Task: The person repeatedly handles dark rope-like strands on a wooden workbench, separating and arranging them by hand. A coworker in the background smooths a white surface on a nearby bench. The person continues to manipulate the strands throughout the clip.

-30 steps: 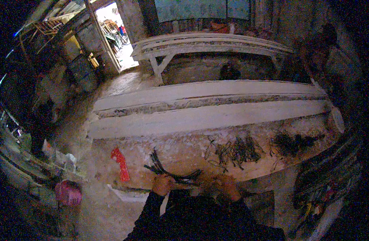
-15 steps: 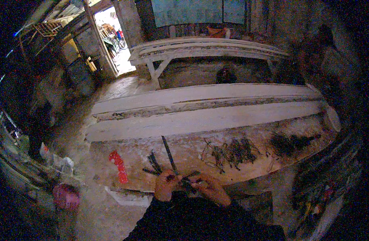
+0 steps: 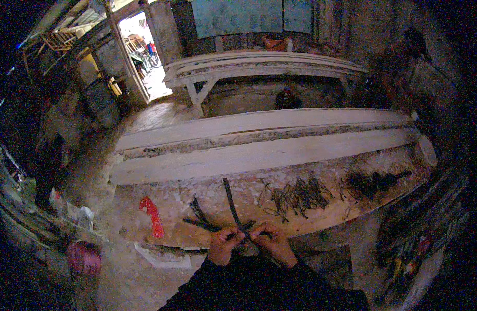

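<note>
My left hand and my right hand meet at the near edge of the wooden table, both with fingers pinched. A long dark flat strip rises from between them and leans away over the table top; its lower end is hidden among my fingers. Shorter dark pieces cross it there, too blurred to name. Just left of my left hand lies a small bunch of dark strips. Farther left is a red, lumpy strand-like bundle.
Tangled dark wiry pieces and a denser dark clump lie right on the table. Pale planks run along its far side. Beyond stands another long bench. A pinkish-red container is on the floor, left.
The strip's upper end has shifted right and it stands out more clearly between my hands. My right hand has turned more upright, its fingers pinching near the left hand. The view has tilted slightly.
</note>
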Demonstrator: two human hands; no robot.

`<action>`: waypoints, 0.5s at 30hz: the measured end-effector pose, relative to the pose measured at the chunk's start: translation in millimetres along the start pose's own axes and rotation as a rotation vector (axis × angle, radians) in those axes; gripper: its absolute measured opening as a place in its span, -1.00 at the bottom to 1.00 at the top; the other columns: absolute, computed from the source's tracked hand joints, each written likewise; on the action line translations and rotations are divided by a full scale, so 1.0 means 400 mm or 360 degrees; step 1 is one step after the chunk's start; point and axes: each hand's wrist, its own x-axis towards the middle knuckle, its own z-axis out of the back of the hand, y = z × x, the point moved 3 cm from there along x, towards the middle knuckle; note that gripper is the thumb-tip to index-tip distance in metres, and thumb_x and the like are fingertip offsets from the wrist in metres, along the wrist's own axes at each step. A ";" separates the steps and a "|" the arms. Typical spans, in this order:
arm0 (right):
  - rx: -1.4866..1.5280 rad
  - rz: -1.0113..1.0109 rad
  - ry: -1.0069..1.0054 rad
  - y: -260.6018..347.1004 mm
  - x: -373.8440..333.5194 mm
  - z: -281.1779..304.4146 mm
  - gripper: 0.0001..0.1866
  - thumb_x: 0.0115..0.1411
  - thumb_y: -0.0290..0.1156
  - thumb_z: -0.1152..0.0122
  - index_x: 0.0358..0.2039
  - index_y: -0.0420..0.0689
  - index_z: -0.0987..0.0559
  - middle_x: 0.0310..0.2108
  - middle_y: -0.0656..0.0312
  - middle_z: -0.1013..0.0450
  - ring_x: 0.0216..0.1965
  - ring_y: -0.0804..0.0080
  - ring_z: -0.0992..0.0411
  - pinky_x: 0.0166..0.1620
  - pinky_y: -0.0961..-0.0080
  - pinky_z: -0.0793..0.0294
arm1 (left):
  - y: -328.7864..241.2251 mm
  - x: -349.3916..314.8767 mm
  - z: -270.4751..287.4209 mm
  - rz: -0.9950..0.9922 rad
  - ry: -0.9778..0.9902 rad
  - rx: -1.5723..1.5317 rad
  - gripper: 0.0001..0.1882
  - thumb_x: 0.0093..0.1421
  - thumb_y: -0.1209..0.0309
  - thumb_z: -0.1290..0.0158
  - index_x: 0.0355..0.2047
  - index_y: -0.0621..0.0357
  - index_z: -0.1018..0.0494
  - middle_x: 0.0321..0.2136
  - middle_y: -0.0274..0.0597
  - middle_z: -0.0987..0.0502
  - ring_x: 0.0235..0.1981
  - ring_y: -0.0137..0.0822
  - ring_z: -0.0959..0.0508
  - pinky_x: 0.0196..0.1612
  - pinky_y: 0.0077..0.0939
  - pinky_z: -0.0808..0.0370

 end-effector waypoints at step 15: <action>-0.0010 -0.0069 -0.0213 -0.007 -0.029 -0.029 -0.91 -0.03 -0.57 -0.15 -0.46 -0.16 -0.44 -0.35 0.25 -0.39 -0.28 0.41 -0.36 -0.20 0.50 -0.36 | -0.022 -0.033 -0.001 -0.0151 -0.0151 0.0435 -0.83 0.04 0.39 -0.08 -0.47 0.27 -0.44 -0.48 -0.16 -0.50 -0.47 -0.39 -0.50 -0.39 -0.56 -0.48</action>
